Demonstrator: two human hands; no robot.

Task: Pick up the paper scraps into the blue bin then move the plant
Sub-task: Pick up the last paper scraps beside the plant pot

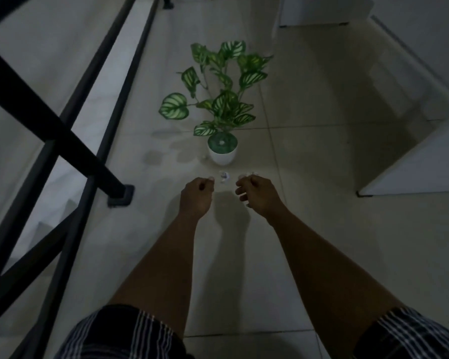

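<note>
A small crumpled paper scrap [224,176] lies on the tiled floor just in front of the plant [219,94]. The plant has striped green leaves and stands in a white pot [223,156]. My left hand [196,195] hovers left of the scrap with its fingers curled closed, and nothing shows in it. My right hand [257,193] hovers right of the scrap, its fingertips pinched on small white paper bits [248,174]. Both hands are low, close to the floor. The blue bin is not in view.
A black metal railing [62,130] with a floor-mounted post base [121,195] runs along the left, with stairs beyond it. White furniture [412,172] stands at the right and another white unit [314,11] at the back. Damp-looking patches mark the floor left of the pot.
</note>
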